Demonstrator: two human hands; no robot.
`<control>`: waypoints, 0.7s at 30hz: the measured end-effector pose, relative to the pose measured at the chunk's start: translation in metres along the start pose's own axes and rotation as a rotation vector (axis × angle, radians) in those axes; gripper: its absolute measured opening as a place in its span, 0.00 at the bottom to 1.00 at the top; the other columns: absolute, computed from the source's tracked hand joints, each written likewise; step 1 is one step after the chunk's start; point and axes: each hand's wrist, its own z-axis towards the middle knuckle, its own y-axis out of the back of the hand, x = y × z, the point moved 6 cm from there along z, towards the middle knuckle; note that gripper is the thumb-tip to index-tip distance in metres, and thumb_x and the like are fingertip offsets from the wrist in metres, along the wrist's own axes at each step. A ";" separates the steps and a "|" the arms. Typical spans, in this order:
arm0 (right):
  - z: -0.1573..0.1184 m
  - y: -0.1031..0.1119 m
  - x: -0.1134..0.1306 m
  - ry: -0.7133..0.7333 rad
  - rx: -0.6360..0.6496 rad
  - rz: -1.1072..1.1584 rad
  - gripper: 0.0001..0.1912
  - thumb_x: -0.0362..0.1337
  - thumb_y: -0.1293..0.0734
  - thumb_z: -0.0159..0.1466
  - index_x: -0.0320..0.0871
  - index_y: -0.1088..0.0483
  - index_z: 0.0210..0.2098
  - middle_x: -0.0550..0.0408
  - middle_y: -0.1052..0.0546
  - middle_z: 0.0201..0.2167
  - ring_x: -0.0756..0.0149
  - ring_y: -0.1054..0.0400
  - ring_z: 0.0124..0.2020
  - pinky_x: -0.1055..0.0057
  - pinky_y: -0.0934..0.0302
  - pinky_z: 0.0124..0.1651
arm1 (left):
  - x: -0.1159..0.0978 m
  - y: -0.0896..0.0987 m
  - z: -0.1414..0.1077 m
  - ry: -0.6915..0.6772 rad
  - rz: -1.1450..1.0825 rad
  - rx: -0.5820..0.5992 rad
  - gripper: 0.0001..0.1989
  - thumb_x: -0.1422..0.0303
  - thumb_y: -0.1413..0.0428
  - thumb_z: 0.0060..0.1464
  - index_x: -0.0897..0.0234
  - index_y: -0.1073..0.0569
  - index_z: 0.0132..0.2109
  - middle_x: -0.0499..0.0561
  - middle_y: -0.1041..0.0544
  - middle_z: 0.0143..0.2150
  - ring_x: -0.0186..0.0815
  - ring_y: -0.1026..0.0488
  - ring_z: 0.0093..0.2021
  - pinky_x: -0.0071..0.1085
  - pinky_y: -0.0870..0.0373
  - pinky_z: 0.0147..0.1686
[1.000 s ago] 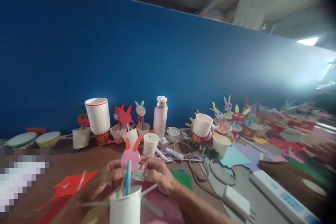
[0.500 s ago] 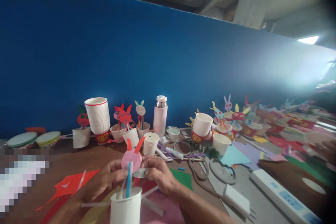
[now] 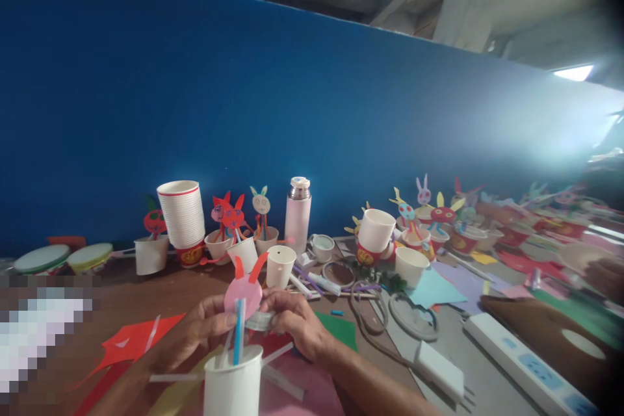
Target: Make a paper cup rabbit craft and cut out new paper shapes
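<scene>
My left hand [image 3: 202,326] is closed, its thumb and fingers pinching the left edge of a pink paper rabbit head [image 3: 241,290] with orange-red ears. A blue drinking straw [image 3: 237,346] rises from a white paper cup [image 3: 233,385] and overlaps the lower part of the head. Fingers of my right hand [image 3: 299,324] are closed around a small pale tape roll [image 3: 259,321], right below the head's right edge. My right fingertips also come close to that edge; whether they touch it I cannot tell. More thin pale strips stand inside the cup.
Paper sheets, including an orange-red one [image 3: 141,338], lie around the cup. Behind stand a cup stack [image 3: 182,218], a holed cup [image 3: 280,265], a pink thermos [image 3: 298,218] and several finished paper rabbits. A power strip [image 3: 529,361], plug and cables lie right; another person's hand [image 3: 607,276] shows far right.
Almost everything holds still. The pink head has tilted or shifted very slightly left and up, and the tape roll has turned a little in my right fingers.
</scene>
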 end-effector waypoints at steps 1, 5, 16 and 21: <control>0.000 0.000 -0.001 -0.002 -0.003 0.014 0.08 0.33 0.39 0.45 0.40 0.30 0.24 0.53 0.29 0.35 0.61 0.37 0.39 0.70 0.44 0.41 | 0.000 0.000 0.001 -0.007 0.007 0.001 0.15 0.71 0.38 0.44 0.63 0.22 0.43 0.53 0.19 0.30 0.37 0.24 0.29 0.31 0.31 0.32; 0.000 -0.002 -0.002 0.001 0.006 0.066 0.07 0.32 0.38 0.45 0.40 0.30 0.24 0.54 0.29 0.34 0.63 0.37 0.37 0.71 0.44 0.39 | 0.000 0.001 0.002 -0.032 0.020 0.005 0.16 0.70 0.37 0.43 0.66 0.22 0.43 0.56 0.19 0.32 0.38 0.25 0.29 0.33 0.31 0.35; -0.001 -0.001 -0.004 0.023 0.033 0.025 0.12 0.29 0.42 0.42 0.40 0.30 0.25 0.53 0.28 0.37 0.61 0.37 0.40 0.70 0.44 0.42 | 0.002 0.007 0.002 -0.018 0.058 -0.015 0.16 0.68 0.37 0.43 0.66 0.22 0.42 0.55 0.19 0.28 0.41 0.24 0.29 0.33 0.31 0.33; 0.000 0.001 -0.006 0.000 0.018 0.028 0.13 0.28 0.42 0.42 0.41 0.29 0.26 0.54 0.28 0.41 0.59 0.38 0.45 0.70 0.44 0.44 | -0.002 0.001 0.000 -0.035 0.030 0.001 0.15 0.70 0.38 0.44 0.66 0.22 0.42 0.54 0.19 0.31 0.40 0.24 0.32 0.32 0.31 0.35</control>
